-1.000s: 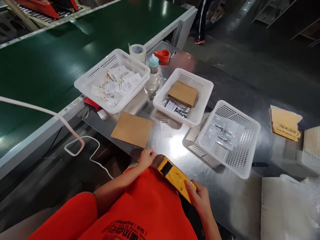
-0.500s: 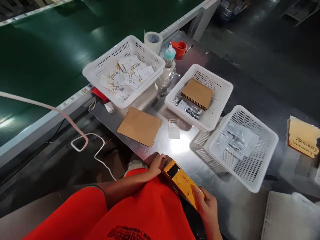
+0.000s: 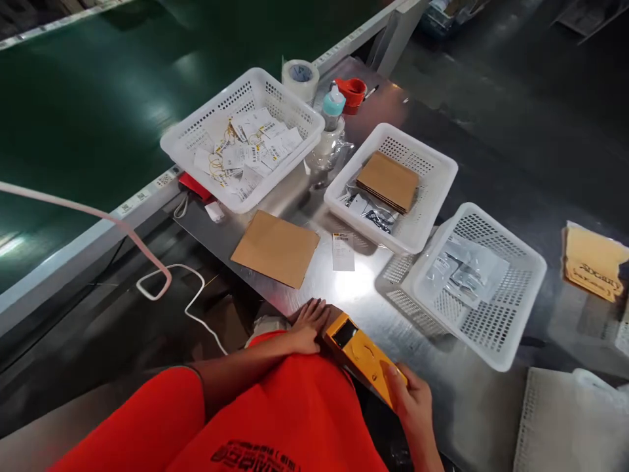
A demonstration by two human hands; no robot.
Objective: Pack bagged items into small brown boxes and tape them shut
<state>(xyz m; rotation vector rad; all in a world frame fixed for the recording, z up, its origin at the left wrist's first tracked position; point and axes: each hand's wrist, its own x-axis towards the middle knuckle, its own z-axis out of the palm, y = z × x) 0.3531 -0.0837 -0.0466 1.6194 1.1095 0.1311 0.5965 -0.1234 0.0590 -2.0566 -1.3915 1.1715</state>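
Observation:
My left hand (image 3: 310,328) lies at the table's near edge, fingers stretched out and apart, beside a brown piece that looks like cardboard (image 3: 334,314). In my right hand (image 3: 410,396) is a yellow handheld device (image 3: 364,357) with a dark window at its far end. The fingers wrap its near end, and it slants over the table edge by my body. Beyond my left hand, a flat brown cardboard piece (image 3: 276,249) lies on the metal table (image 3: 314,292). A small printed label (image 3: 343,252) lies to its right.
White baskets hold tagged slips (image 3: 246,152), brown cardboard pieces (image 3: 388,180) and clear bags (image 3: 466,269). Tape rolls (image 3: 301,78), a teal-capped bottle (image 3: 334,105) and a red tape dispenser (image 3: 351,95) stand behind. A green conveyor (image 3: 122,98) runs along the left.
My left hand's fingers, curled before, are now spread flat. The yellow device has shifted slightly right in my right hand.

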